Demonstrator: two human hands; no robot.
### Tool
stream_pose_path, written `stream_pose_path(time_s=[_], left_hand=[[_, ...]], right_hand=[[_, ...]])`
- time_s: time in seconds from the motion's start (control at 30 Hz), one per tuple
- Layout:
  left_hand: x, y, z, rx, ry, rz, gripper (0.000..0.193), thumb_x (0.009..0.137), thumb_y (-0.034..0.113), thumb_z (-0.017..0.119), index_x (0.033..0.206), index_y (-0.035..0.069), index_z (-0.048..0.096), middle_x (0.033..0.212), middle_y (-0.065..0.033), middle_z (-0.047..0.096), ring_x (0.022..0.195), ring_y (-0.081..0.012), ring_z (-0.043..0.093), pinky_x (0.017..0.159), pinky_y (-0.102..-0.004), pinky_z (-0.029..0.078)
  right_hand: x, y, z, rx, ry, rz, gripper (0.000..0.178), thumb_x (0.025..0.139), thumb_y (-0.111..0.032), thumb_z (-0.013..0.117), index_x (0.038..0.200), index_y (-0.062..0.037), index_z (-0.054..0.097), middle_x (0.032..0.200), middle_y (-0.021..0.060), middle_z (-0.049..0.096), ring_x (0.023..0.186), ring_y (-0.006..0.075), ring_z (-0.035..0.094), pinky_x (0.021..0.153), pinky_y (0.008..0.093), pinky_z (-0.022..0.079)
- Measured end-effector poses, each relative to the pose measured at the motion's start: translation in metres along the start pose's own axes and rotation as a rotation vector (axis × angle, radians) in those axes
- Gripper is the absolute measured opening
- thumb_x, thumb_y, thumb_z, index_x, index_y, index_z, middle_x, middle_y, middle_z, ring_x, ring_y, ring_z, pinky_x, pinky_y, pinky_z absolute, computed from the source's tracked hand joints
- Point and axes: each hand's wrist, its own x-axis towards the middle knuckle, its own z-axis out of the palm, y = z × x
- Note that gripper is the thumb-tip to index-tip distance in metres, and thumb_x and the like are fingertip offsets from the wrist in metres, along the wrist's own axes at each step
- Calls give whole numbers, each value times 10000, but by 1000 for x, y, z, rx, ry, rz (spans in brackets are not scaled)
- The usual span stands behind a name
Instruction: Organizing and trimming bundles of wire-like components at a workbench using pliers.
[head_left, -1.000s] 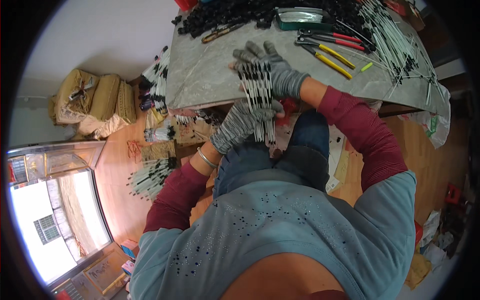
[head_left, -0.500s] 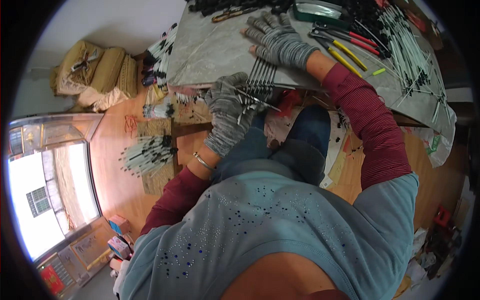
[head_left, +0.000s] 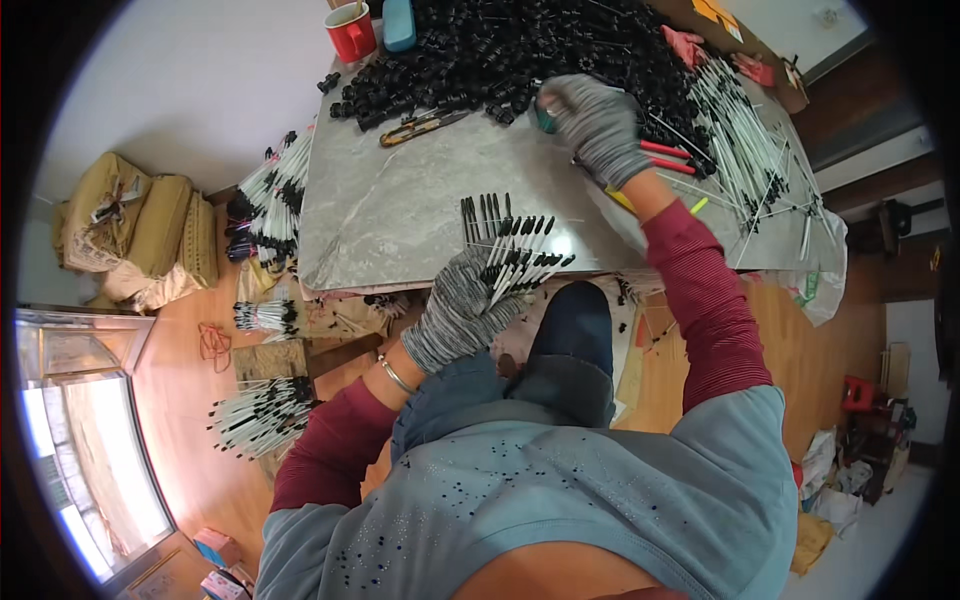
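Observation:
My left hand [head_left: 460, 305], in a grey knitted glove, is closed round a bundle of thin white rods with black ends [head_left: 520, 255] at the table's front edge. Just behind the bundle, several dark thin rods [head_left: 485, 215] lie side by side on the tabletop. My right hand [head_left: 597, 125], gloved alike, is over a green container [head_left: 545, 120] that it mostly covers. Its fingers are curled downward; their tips and anything between them are hidden. Beside the right wrist are red-handled pliers [head_left: 668, 160] and a yellow handle [head_left: 620, 200].
A large heap of small black parts [head_left: 500, 50] covers the back of the grey table [head_left: 370, 215]. A red mug [head_left: 350, 35], a blue case [head_left: 399, 25] and a box cutter [head_left: 425, 127] are at the left. White rods [head_left: 740, 140] pile up at the right. Sacks [head_left: 140, 225] stand left.
My right hand has gone from lying spread beside the dark rods to the green container, its fingers now curled. The left hand's bundle has turned more upright. The view has shifted, showing more of the table's back.

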Motion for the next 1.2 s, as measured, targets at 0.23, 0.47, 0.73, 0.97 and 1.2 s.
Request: stream_pose_path(time_s=[0.23,0.47,0.73,0.97,1.2], left_hand=[[13,26,12,-154,170,-174,303,632,171,627,908,68,557,937,-69,542,904,-250,472,779,-327,369],[-3,35,20,-190,63,-233,352,620,210,639,923,60,539,920,-99,527,888,-258,476,781,-326,374],[-4,40,26,-273,51,-216,283,620,181,620,883,95,563,914,-80,535,897,-254,476,791,-331,369],[-12,47,27,-73,39,-136,285,617,183,608,890,114,565,955,-69,525,908,-275,466,808,-354,353],[-18,37,36,-137,32,-80,350,586,195,603,920,106,548,972,-73,517,916,-291,462,789,-368,364]], right_hand=[[31,10,-40,-456,-504,287,173,699,-250,523,789,-112,576,762,71,562,734,226,538,655,318,418],[38,14,-49,-399,-357,234,161,698,-238,533,794,-115,573,741,64,562,704,219,538,640,298,417],[27,14,-48,333,179,386,170,738,-194,522,820,-46,537,638,44,546,642,152,522,601,257,413],[-26,-51,-50,619,-375,615,135,726,-132,488,815,-41,533,660,94,544,614,210,529,552,273,412],[-74,-63,-38,114,-387,-32,124,707,-93,503,802,-31,554,742,75,521,707,196,482,642,282,380]])
